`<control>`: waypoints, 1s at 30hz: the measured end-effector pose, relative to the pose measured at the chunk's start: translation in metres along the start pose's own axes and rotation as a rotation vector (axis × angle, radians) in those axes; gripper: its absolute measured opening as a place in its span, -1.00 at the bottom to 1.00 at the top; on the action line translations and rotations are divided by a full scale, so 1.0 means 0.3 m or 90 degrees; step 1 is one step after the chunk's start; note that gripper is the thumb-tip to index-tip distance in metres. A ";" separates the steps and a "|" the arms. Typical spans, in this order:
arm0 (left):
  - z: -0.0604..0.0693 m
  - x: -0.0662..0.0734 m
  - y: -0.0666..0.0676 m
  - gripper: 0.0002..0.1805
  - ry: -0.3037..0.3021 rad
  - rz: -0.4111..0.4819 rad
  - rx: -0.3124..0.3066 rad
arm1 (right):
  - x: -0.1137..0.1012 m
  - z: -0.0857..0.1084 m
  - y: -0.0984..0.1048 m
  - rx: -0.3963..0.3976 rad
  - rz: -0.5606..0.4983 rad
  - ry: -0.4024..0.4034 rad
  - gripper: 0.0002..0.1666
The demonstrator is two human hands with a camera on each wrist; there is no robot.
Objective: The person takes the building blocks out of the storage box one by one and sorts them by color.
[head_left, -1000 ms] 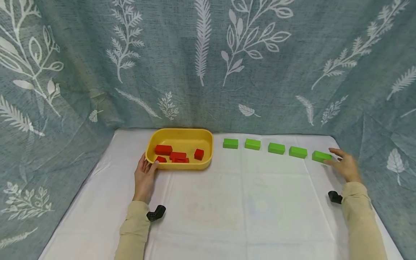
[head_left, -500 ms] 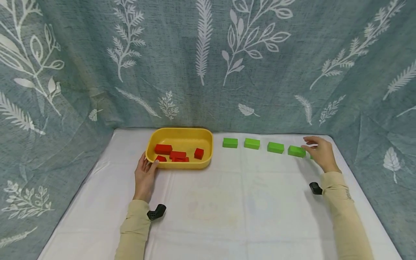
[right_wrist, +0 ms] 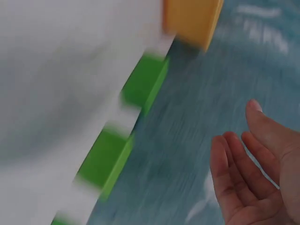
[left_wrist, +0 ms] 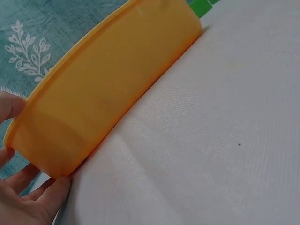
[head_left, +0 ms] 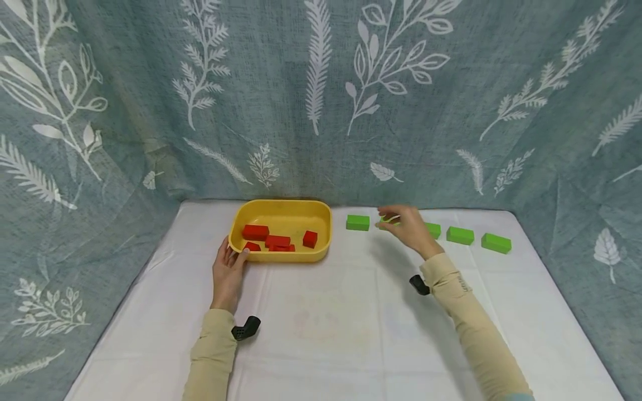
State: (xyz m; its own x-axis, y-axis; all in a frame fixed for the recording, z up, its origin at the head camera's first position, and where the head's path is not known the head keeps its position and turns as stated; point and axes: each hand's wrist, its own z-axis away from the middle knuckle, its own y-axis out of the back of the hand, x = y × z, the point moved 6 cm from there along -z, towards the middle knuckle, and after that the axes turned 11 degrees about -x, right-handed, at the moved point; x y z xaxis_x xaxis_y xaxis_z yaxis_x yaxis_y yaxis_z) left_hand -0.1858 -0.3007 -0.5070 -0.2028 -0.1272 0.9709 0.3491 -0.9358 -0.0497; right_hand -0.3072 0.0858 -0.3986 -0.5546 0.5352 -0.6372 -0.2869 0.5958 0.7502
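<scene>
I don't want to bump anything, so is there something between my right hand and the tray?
Yes: the leftmost green block sits on the table between your right hand and the tray. Your hand looks raised, so it could probably pass above. Nothing else visible stands between them.

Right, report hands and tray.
Left hand grips yellow tray. Right hand empty, partly hiding two green blocks in head view. Red blocks inside tray.
</scene>
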 end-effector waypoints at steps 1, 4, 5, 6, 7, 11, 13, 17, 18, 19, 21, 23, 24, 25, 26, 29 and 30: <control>0.000 -0.002 0.001 -0.19 0.002 0.002 -0.001 | -0.029 -0.026 -0.033 -0.012 -0.010 0.013 -0.58; 0.002 -0.009 0.001 -0.19 0.003 0.000 -0.002 | -0.107 -0.100 -0.135 -0.056 -0.018 0.048 -0.60; 0.003 -0.012 -0.001 -0.19 0.002 -0.002 -0.004 | -0.131 -0.121 -0.170 -0.075 -0.019 0.056 -0.61; 0.004 -0.013 -0.003 -0.19 -0.003 -0.004 -0.005 | -0.152 -0.141 -0.205 -0.095 -0.009 0.063 -0.61; 0.004 -0.014 -0.006 -0.19 -0.008 -0.006 -0.007 | -0.171 -0.159 -0.240 -0.116 0.002 0.066 -0.60; 0.007 -0.021 -0.010 -0.20 -0.018 -0.014 -0.005 | -0.219 -0.217 -0.367 -0.192 0.097 0.033 -0.56; 0.007 -0.027 -0.011 -0.20 -0.016 -0.012 -0.003 | -0.233 -0.238 -0.413 -0.209 0.173 0.002 -0.57; 0.009 -0.037 -0.011 -0.20 -0.016 -0.008 -0.004 | -0.253 -0.260 -0.471 -0.210 0.294 -0.044 -0.75; 0.009 -0.039 -0.011 -0.19 -0.015 -0.008 -0.006 | -0.255 -0.263 -0.480 -0.207 0.311 -0.051 -0.80; 0.009 -0.041 -0.011 -0.19 -0.015 -0.007 -0.008 | -0.256 -0.264 -0.488 -0.205 0.322 -0.058 -0.84; 0.009 -0.045 -0.011 -0.19 -0.012 -0.006 -0.011 | -0.256 -0.267 -0.499 -0.196 0.332 -0.063 -0.88; 0.008 -0.045 -0.008 -0.19 -0.011 -0.006 -0.012 | -0.254 -0.272 -0.505 -0.186 0.326 -0.061 -0.82; 0.006 -0.042 -0.007 -0.19 -0.014 -0.009 -0.012 | -0.253 -0.275 -0.505 -0.180 0.317 -0.057 -0.76; 0.003 -0.040 -0.004 -0.19 -0.015 -0.011 -0.011 | -0.253 -0.279 -0.505 -0.176 0.303 -0.053 -0.70; 0.000 -0.036 -0.001 -0.19 -0.018 -0.015 -0.009 | -0.253 -0.284 -0.503 -0.172 0.289 -0.048 -0.64; -0.010 -0.018 0.005 -0.20 -0.032 -0.021 -0.007 | -0.259 -0.299 -0.494 -0.162 0.249 -0.029 -0.51; -0.013 -0.011 0.007 -0.20 -0.035 -0.023 -0.007 | -0.263 -0.304 -0.491 -0.162 0.238 -0.023 -0.49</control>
State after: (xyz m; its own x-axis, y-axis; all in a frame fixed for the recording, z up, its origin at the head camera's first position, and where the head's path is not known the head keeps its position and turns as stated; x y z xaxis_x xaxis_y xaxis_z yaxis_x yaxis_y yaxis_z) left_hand -0.1879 -0.3035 -0.5114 -0.1644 -0.0758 0.9835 0.3331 -0.9427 -0.0169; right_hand -0.2925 -0.0988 -0.4426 -0.6298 0.7093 -0.3165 -0.2578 0.1934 0.9466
